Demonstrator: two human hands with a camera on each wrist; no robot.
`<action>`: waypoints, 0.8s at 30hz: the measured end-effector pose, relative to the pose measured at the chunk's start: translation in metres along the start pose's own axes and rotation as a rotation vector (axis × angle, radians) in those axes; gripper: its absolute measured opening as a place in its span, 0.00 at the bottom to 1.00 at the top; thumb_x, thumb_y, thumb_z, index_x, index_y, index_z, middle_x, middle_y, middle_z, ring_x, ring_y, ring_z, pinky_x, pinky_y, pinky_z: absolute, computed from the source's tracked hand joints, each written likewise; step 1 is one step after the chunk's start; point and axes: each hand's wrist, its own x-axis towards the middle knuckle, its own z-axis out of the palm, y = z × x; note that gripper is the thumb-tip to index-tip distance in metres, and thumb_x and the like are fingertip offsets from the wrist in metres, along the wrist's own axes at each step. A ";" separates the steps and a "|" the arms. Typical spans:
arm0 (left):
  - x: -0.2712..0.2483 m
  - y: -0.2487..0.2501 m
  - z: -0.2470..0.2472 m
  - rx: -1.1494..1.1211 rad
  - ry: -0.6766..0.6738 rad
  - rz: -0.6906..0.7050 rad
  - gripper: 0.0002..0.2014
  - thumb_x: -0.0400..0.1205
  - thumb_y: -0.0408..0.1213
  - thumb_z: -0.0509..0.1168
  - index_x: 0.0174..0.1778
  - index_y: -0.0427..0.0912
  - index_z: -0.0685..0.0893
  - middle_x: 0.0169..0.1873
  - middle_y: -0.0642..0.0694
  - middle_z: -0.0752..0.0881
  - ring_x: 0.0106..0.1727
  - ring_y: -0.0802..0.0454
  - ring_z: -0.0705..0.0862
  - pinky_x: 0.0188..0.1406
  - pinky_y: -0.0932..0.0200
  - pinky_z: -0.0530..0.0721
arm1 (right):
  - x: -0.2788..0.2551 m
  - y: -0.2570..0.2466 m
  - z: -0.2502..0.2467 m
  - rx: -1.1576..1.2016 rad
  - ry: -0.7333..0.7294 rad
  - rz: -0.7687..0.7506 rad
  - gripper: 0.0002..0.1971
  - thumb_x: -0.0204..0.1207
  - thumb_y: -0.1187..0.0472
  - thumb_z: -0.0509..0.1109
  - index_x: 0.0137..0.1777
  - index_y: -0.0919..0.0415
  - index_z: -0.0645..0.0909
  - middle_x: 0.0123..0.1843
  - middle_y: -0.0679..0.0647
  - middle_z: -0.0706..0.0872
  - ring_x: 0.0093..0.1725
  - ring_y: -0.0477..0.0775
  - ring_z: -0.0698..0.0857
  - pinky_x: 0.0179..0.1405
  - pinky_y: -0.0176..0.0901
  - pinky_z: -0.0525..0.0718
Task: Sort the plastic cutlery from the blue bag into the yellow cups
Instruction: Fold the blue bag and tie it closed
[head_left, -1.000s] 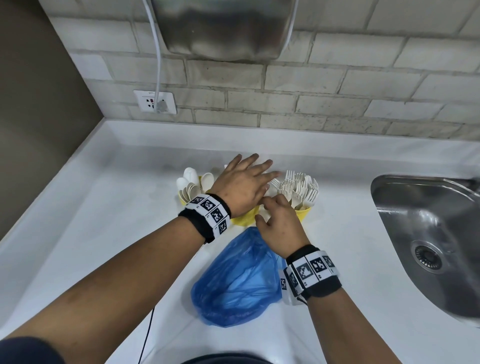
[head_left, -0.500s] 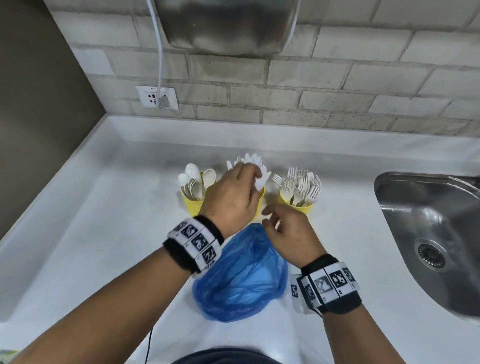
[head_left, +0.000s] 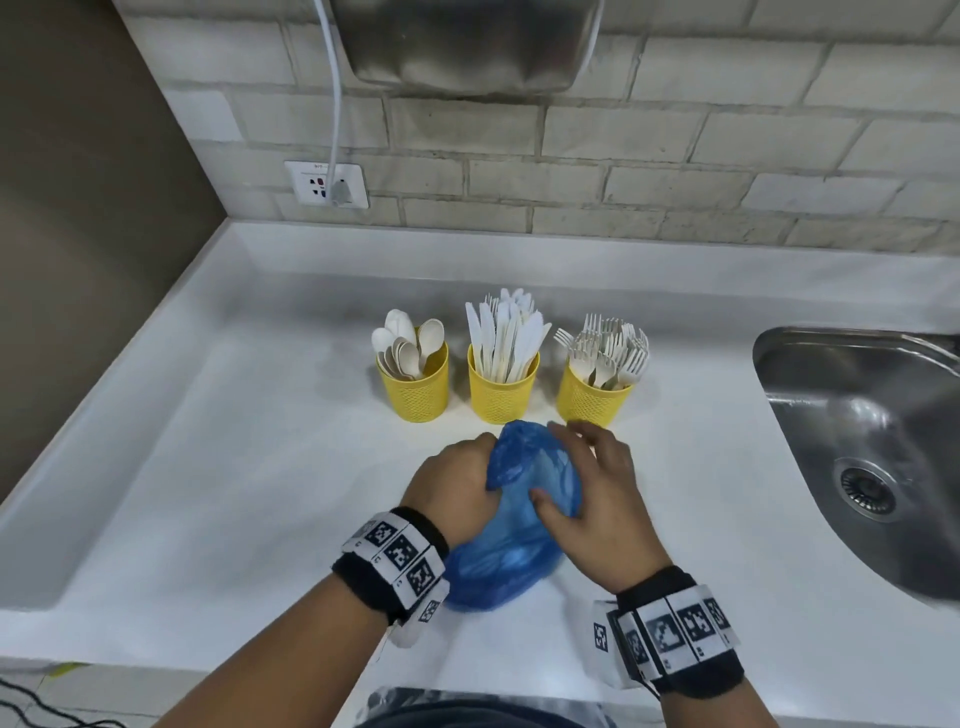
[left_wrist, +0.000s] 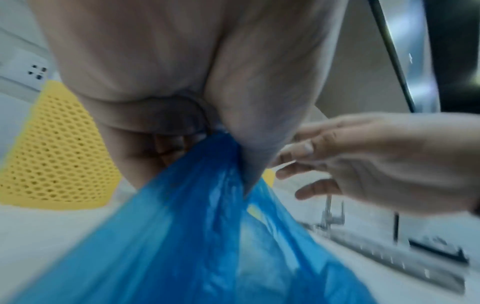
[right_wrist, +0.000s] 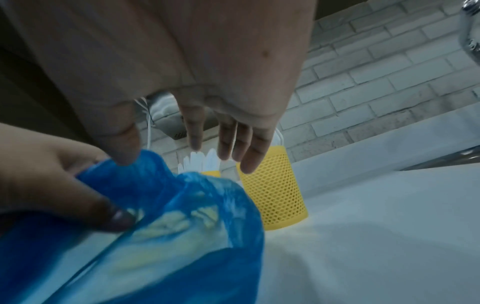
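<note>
Both my hands have dropped back from the cups onto the blue bag (head_left: 511, 525), which lies crumpled on the white surface (head_left: 208, 467) at 6 o'clock of the middle cup. My left hand (head_left: 457, 488) grips the bag's gathered top in a closed fist; my right hand (head_left: 597, 499) pinches the plastic with its thumb, the other fingers (right_wrist: 246, 148) straight and spread. At 12 o'clock stand the spoon cup (head_left: 414, 387), knife cup (head_left: 501, 389) and fork cup (head_left: 592, 397). A steel sink (head_left: 852, 447) sits at 3 o'clock.
</note>
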 end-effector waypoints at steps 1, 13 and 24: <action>-0.004 0.003 -0.006 -0.072 -0.009 0.035 0.04 0.82 0.40 0.68 0.47 0.49 0.78 0.43 0.48 0.88 0.46 0.45 0.86 0.45 0.51 0.83 | -0.001 -0.004 -0.003 0.000 0.006 -0.035 0.40 0.72 0.43 0.72 0.85 0.51 0.68 0.81 0.54 0.69 0.79 0.53 0.67 0.79 0.45 0.66; -0.039 0.030 -0.065 -0.311 0.157 0.163 0.05 0.84 0.39 0.71 0.43 0.44 0.86 0.31 0.50 0.84 0.33 0.55 0.79 0.36 0.57 0.78 | -0.008 -0.001 -0.025 0.100 -0.013 0.044 0.15 0.74 0.70 0.71 0.41 0.45 0.78 0.30 0.36 0.81 0.30 0.43 0.77 0.32 0.41 0.72; -0.050 0.062 -0.063 -0.368 0.177 0.100 0.05 0.77 0.41 0.79 0.41 0.48 0.90 0.34 0.54 0.84 0.34 0.59 0.80 0.35 0.66 0.76 | -0.012 0.000 -0.076 -0.093 -0.121 0.061 0.44 0.68 0.48 0.75 0.85 0.45 0.64 0.67 0.50 0.70 0.66 0.56 0.79 0.68 0.54 0.81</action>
